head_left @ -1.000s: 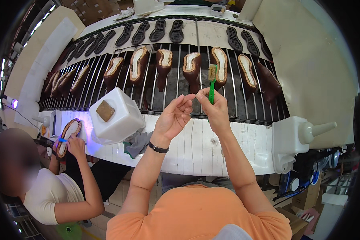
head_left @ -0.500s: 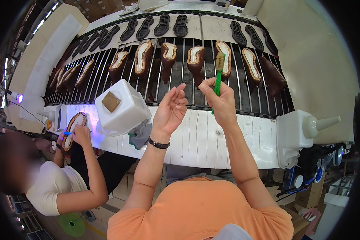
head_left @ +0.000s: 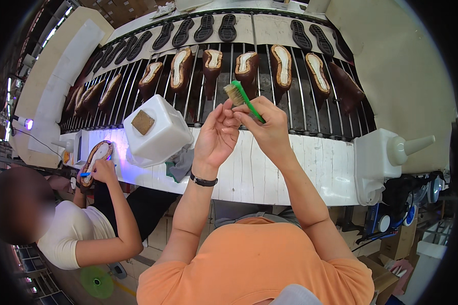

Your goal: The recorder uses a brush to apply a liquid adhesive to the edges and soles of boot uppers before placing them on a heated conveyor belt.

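Observation:
My right hand (head_left: 269,127) grips the green handle of a brush (head_left: 248,104), its tan bristles pointing left. Palm up, my left hand (head_left: 218,136) has loosely curled fingers with nothing seen in them. Its fingertips are just below the bristles and close to my right thumb; whether they touch, I cannot tell. Beyond my hands, several brown boots lie sole-up on a roller conveyor (head_left: 188,109), their undersides pale with a brown border. The nearest are a boot (head_left: 246,66) straight ahead and another boot (head_left: 281,66) to its right.
Black outsoles (head_left: 203,28) line a shelf behind the rollers. A white plastic container (head_left: 160,134) with a brown block (head_left: 142,122) on top stands left on the white ledge (head_left: 290,168). Another white container (head_left: 376,162) is at right. A co-worker (head_left: 81,229) brushes a boot at left.
My right hand has drawn the brush back from over a boot and swung its head leftward, toward my left fingertips. My left hand has barely moved.

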`<state>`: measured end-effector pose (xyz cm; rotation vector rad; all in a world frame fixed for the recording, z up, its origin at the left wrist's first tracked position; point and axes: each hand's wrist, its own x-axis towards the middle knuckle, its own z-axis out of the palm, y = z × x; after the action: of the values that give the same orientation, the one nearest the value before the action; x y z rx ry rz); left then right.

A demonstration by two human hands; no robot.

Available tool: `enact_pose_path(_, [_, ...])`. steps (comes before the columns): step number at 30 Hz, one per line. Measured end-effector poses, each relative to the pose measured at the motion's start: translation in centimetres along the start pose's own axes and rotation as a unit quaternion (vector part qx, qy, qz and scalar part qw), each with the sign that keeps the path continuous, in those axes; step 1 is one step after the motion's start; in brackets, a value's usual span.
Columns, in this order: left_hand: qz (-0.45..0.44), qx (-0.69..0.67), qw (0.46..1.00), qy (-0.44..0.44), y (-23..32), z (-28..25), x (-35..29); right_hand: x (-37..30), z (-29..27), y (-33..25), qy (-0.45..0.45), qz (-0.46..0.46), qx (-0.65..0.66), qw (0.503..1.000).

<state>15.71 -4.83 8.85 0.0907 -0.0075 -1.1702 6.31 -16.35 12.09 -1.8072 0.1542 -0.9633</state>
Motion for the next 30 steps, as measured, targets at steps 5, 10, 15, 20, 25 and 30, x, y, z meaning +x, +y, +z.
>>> enact_pose_path(5, [0.025,0.01,0.999,0.033,-0.4,-0.1,-0.3,-0.4,0.2,0.3,-0.013,-0.058,-0.124,0.991])
enact_pose_path(10, [0.018,-0.022,0.999,0.039,-1.0,0.5,-0.6,-0.6,-0.1,0.6,-0.027,-0.069,-0.108,0.991])
enact_pose_path(15, [0.002,-0.048,0.999,0.016,-1.5,1.3,-0.7,-0.5,-1.0,0.8,-0.01,-0.018,-0.055,0.998])
enact_pose_path(20, [0.007,-0.025,1.0,0.003,-1.8,1.8,-0.9,-0.8,-1.8,0.1,0.001,-0.008,-0.043,0.999])
enact_pose_path(25, [0.051,0.039,0.997,0.042,-2.2,1.5,-0.6,-1.2,-2.0,-0.6,0.01,-0.025,-0.006,1.0])
enact_pose_path(30, [0.071,0.083,0.993,0.054,-2.7,1.1,-0.6,-1.3,-2.2,-0.5,0.029,-0.027,-0.036,0.999])
